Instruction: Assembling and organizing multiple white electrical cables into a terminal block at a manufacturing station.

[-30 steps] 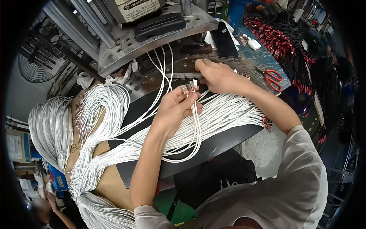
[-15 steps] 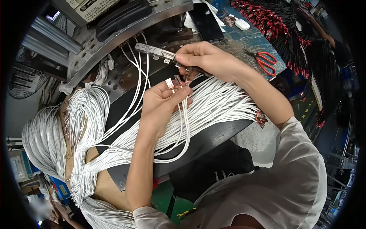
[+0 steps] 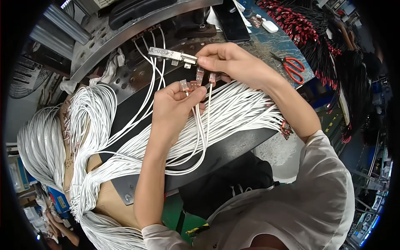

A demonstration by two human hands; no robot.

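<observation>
My left hand (image 3: 170,109) is closed round several white cables (image 3: 200,137), their USB plugs (image 3: 184,86) sticking up past the thumb. My right hand (image 3: 239,66) pinches the right end of a slim metal holder (image 3: 164,53) with small metal tabs on its lower side. Below the right fingers, one USB plug (image 3: 212,78) on a white cable stands slightly apart from the others; whether those fingers touch it I cannot tell. Under both hands spreads a thick bundle of white cables (image 3: 233,109) on a black board (image 3: 216,156).
A perforated metal machine plate (image 3: 98,50) curves behind the hands, with several white cables running down from it. Red-handled pliers (image 3: 293,68), a black phone (image 3: 231,23) and a small white case (image 3: 270,26) lie to the right. Black cables with red ends (image 3: 291,25) hang far right.
The plugs at my left hand have fanned out, one now apart to the right. The metal holder sits slightly further right with my right hand. The whole view has shifted a little.
</observation>
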